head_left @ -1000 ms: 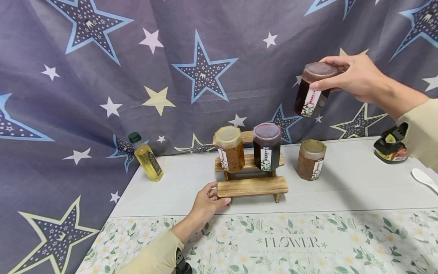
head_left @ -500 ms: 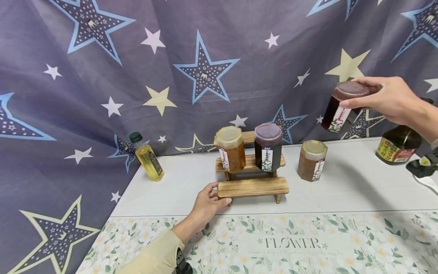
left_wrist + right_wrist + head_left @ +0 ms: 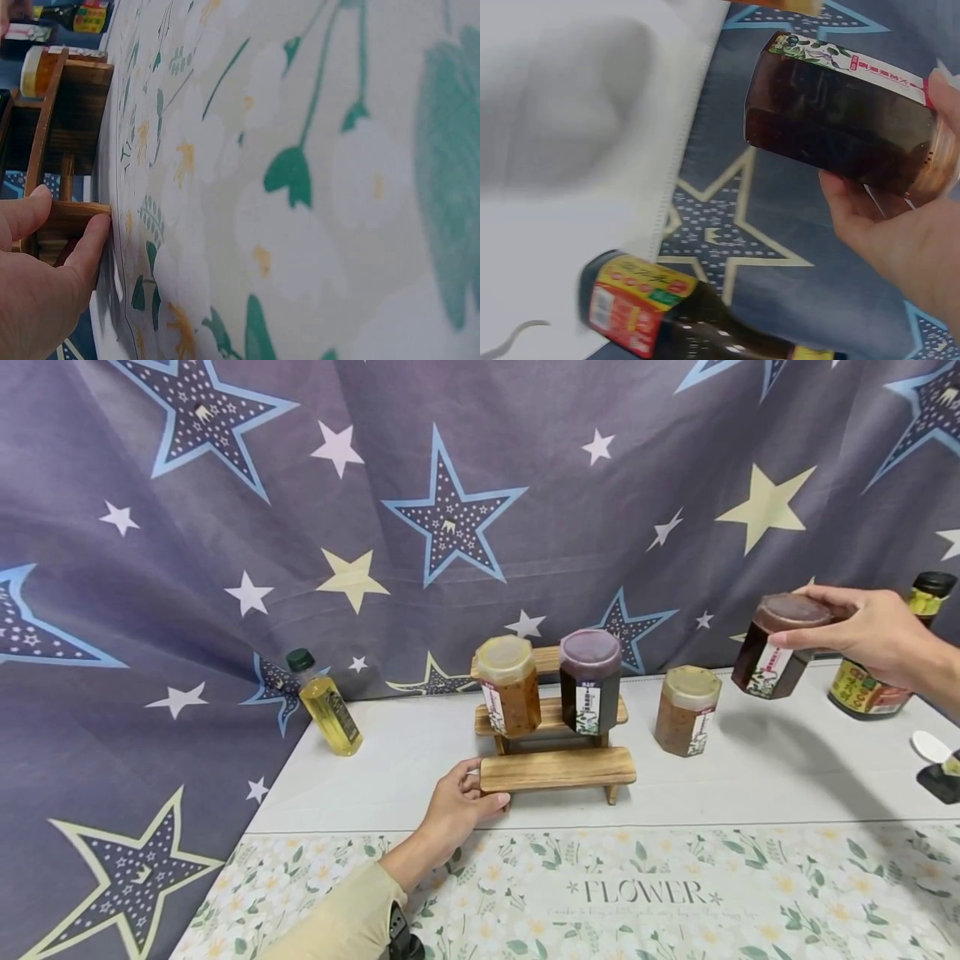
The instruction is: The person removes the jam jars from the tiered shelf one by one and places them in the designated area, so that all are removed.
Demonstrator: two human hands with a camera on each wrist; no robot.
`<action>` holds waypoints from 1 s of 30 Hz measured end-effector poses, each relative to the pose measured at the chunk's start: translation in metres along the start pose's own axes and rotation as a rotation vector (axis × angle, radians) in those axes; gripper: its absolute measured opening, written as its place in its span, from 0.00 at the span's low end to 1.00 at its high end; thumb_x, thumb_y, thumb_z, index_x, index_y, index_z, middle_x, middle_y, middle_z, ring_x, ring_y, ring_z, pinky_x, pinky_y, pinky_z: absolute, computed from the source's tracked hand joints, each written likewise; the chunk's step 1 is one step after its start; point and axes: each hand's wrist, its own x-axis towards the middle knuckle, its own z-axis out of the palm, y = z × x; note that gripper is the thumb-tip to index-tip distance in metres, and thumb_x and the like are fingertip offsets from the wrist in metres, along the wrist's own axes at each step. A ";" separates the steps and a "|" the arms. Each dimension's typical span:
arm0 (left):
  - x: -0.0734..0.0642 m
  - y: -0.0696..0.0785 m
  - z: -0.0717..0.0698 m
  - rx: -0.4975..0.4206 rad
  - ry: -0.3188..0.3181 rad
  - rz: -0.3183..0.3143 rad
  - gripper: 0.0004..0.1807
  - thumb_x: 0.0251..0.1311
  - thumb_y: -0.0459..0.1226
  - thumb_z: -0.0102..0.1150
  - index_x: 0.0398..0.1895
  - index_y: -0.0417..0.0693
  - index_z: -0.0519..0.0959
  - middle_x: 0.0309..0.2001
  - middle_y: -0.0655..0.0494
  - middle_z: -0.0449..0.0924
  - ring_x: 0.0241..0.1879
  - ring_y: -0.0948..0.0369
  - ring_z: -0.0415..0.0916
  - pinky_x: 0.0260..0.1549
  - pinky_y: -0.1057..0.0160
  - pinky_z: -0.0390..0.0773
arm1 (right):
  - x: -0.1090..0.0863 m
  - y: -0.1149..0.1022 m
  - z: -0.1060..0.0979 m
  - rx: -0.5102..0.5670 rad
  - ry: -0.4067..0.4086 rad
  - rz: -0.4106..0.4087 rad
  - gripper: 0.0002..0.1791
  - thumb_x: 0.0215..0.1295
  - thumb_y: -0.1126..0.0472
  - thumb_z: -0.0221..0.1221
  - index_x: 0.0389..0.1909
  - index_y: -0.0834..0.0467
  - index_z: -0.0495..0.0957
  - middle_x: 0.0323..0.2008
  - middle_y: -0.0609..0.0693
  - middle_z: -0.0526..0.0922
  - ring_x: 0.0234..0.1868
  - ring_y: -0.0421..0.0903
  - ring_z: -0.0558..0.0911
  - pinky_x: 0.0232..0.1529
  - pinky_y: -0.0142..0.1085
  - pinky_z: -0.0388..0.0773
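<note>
My right hand [image 3: 873,631] grips a dark red jam jar [image 3: 780,652] near its lid, holding it tilted above the white table at the right. Its white label shows in the right wrist view, where the jar [image 3: 832,112] lies across the fingers. My left hand [image 3: 461,802] holds the left end of a tiered wooden rack [image 3: 558,768] at its bottom step, thumb and fingers at the side leg [image 3: 79,210]. On the middle step stand an amber jar [image 3: 510,693] and a dark purple jar [image 3: 590,685]. The bottom step carries nothing.
A brownish jar [image 3: 686,714] stands right of the rack. Behind my right hand is a dark sauce bottle [image 3: 862,689], with a white spoon [image 3: 930,746] in front. An oil bottle [image 3: 330,714] stands at the left, near the starry curtain [image 3: 337,527].
My right hand has carried the dark red jar to the right and downward, toward the table beside the brownish jar. My left hand stays on the rack.
</note>
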 end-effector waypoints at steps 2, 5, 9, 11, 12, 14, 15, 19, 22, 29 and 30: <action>0.000 0.000 0.000 -0.004 -0.002 0.001 0.40 0.57 0.27 0.65 0.70 0.36 0.57 0.49 0.41 0.77 0.44 0.55 0.80 0.45 0.61 0.84 | -0.002 0.007 0.002 -0.055 0.003 0.018 0.39 0.51 0.48 0.72 0.62 0.55 0.69 0.30 0.27 0.78 0.31 0.31 0.76 0.27 0.23 0.74; 0.000 0.000 0.000 -0.008 -0.002 0.000 0.39 0.57 0.26 0.65 0.70 0.36 0.57 0.49 0.41 0.76 0.44 0.55 0.80 0.45 0.61 0.84 | -0.005 0.015 0.006 -0.075 -0.014 0.034 0.46 0.51 0.46 0.72 0.68 0.60 0.63 0.33 0.28 0.75 0.32 0.27 0.74 0.27 0.23 0.73; 0.000 0.000 0.000 0.000 0.001 -0.001 0.40 0.57 0.27 0.65 0.71 0.37 0.57 0.49 0.42 0.76 0.44 0.55 0.80 0.45 0.61 0.84 | -0.011 0.025 0.014 -0.108 -0.025 0.038 0.48 0.51 0.45 0.72 0.68 0.62 0.63 0.40 0.39 0.78 0.34 0.28 0.73 0.27 0.24 0.73; 0.000 0.000 0.000 0.014 0.003 0.000 0.40 0.57 0.28 0.65 0.71 0.37 0.57 0.49 0.42 0.77 0.44 0.56 0.80 0.44 0.62 0.84 | -0.014 0.029 0.018 -0.117 -0.036 0.040 0.49 0.51 0.45 0.71 0.69 0.62 0.62 0.47 0.50 0.79 0.39 0.34 0.75 0.28 0.22 0.73; 0.000 0.000 0.000 0.016 0.004 -0.001 0.40 0.57 0.28 0.65 0.71 0.37 0.57 0.49 0.42 0.77 0.44 0.56 0.80 0.44 0.62 0.84 | -0.016 0.031 0.020 -0.121 -0.040 0.045 0.49 0.51 0.45 0.71 0.70 0.61 0.62 0.46 0.48 0.80 0.40 0.33 0.75 0.28 0.21 0.73; 0.000 0.000 -0.001 0.018 0.002 -0.001 0.40 0.57 0.28 0.65 0.71 0.37 0.57 0.49 0.43 0.77 0.44 0.56 0.80 0.44 0.63 0.84 | -0.018 0.036 0.025 -0.095 -0.057 0.047 0.51 0.52 0.46 0.72 0.71 0.63 0.59 0.46 0.46 0.80 0.42 0.31 0.75 0.30 0.20 0.73; 0.001 0.000 -0.001 0.014 0.001 -0.002 0.40 0.57 0.28 0.65 0.71 0.37 0.57 0.49 0.42 0.77 0.44 0.56 0.80 0.44 0.63 0.84 | -0.019 0.039 0.027 -0.074 -0.065 0.047 0.52 0.52 0.48 0.72 0.72 0.64 0.57 0.43 0.41 0.80 0.41 0.29 0.75 0.30 0.19 0.74; 0.001 -0.001 -0.001 -0.006 -0.011 0.004 0.39 0.57 0.27 0.65 0.70 0.37 0.57 0.49 0.41 0.76 0.45 0.55 0.80 0.45 0.61 0.84 | -0.023 0.049 0.036 -0.012 -0.077 0.037 0.49 0.52 0.52 0.73 0.70 0.67 0.59 0.33 0.26 0.75 0.35 0.23 0.74 0.32 0.20 0.77; 0.002 -0.001 -0.001 -0.008 -0.014 0.006 0.39 0.57 0.26 0.64 0.70 0.37 0.57 0.49 0.41 0.76 0.46 0.54 0.80 0.46 0.61 0.84 | -0.025 0.054 0.040 -0.002 -0.072 0.030 0.47 0.52 0.54 0.73 0.69 0.67 0.61 0.31 0.25 0.75 0.35 0.24 0.74 0.31 0.21 0.78; 0.001 -0.001 -0.001 0.013 -0.007 0.006 0.39 0.57 0.27 0.65 0.70 0.37 0.57 0.49 0.42 0.77 0.45 0.55 0.80 0.45 0.61 0.84 | -0.029 0.061 0.045 -0.053 -0.039 -0.003 0.45 0.50 0.53 0.74 0.67 0.63 0.65 0.42 0.42 0.75 0.36 0.24 0.71 0.31 0.20 0.76; 0.001 -0.001 -0.001 0.016 -0.006 0.006 0.39 0.57 0.28 0.65 0.70 0.37 0.57 0.49 0.42 0.77 0.45 0.55 0.80 0.45 0.61 0.84 | -0.030 0.062 0.045 -0.057 -0.036 -0.009 0.45 0.50 0.53 0.74 0.68 0.62 0.65 0.43 0.42 0.75 0.36 0.24 0.71 0.31 0.20 0.76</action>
